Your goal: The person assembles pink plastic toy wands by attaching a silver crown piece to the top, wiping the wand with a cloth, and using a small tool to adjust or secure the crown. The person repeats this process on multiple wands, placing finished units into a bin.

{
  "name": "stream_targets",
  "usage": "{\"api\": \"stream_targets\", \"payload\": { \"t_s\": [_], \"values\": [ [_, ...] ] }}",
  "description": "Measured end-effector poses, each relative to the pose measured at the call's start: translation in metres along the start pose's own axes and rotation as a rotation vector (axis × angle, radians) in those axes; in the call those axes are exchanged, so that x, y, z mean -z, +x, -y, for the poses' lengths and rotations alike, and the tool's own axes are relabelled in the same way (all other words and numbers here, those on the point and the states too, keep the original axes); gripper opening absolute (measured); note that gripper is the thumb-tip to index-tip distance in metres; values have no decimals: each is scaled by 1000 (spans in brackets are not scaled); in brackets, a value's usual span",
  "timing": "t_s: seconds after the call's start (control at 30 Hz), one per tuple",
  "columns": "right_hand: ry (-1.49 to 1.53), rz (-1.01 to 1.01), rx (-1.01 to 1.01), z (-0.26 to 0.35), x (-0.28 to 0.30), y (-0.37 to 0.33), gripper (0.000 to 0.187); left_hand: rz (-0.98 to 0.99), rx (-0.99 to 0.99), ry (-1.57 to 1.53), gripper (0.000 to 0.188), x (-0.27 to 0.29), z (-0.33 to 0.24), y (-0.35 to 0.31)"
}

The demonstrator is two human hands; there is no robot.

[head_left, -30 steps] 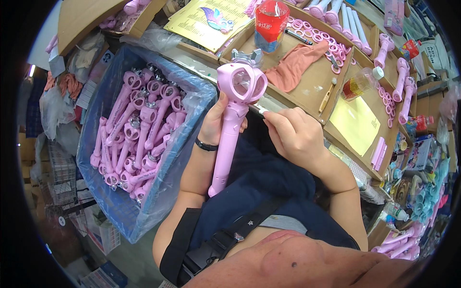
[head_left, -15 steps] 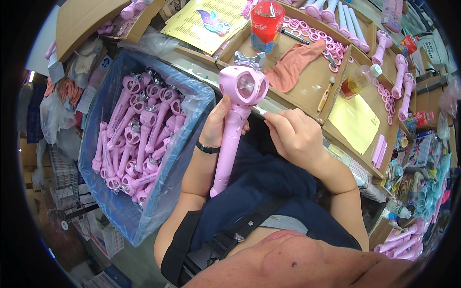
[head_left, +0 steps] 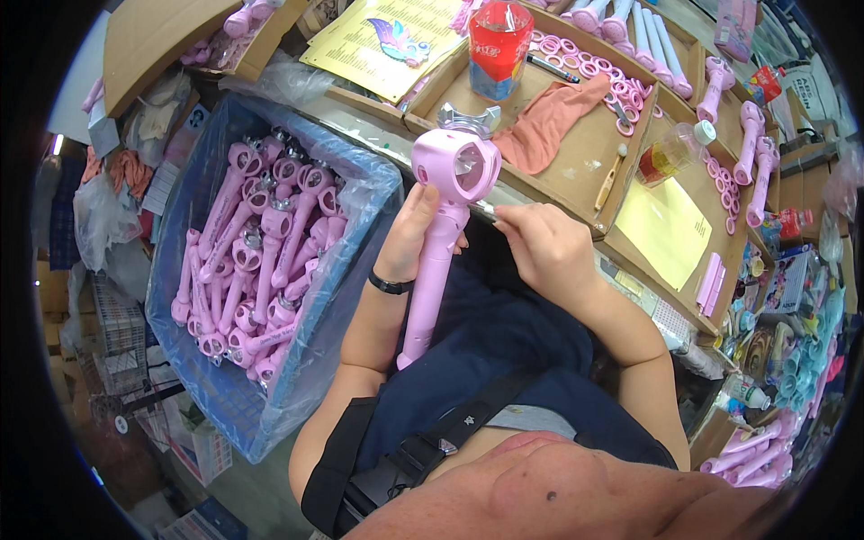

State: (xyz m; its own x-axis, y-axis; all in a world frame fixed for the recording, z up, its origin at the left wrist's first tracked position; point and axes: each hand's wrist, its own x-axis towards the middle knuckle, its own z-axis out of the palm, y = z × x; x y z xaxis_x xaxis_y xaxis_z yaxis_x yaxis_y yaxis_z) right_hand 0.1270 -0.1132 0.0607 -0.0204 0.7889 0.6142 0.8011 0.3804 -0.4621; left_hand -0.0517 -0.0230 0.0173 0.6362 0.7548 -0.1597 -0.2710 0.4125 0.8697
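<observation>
My left hand grips the shaft of a pink toy wand and holds it upright. The wand's round head has a clear faceted centre and a silver crown piece on top. My right hand is pinched shut on a thin silver tool whose tip touches the wand just below the head. A black band sits on my left wrist.
A blue bin lined with clear plastic holds several finished pink wands at my left. Shallow cardboard trays ahead carry pink rings, a peach cloth, a red cup, yellow sheets and a small bottle.
The wand and both hands have shifted slightly to the right and a little up; the grips are unchanged.
</observation>
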Motion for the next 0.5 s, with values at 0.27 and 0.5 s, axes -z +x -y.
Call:
{"api": "stream_targets", "payload": {
  "t_s": [0.27,0.5],
  "values": [
    [156,-33,-161,-12,-14,-7,10,-30,15,31,48,1,3,0],
    [124,-8,-281,-13,-28,-18,13,-67,-6,17,44,1,5,-1]
  ]
}}
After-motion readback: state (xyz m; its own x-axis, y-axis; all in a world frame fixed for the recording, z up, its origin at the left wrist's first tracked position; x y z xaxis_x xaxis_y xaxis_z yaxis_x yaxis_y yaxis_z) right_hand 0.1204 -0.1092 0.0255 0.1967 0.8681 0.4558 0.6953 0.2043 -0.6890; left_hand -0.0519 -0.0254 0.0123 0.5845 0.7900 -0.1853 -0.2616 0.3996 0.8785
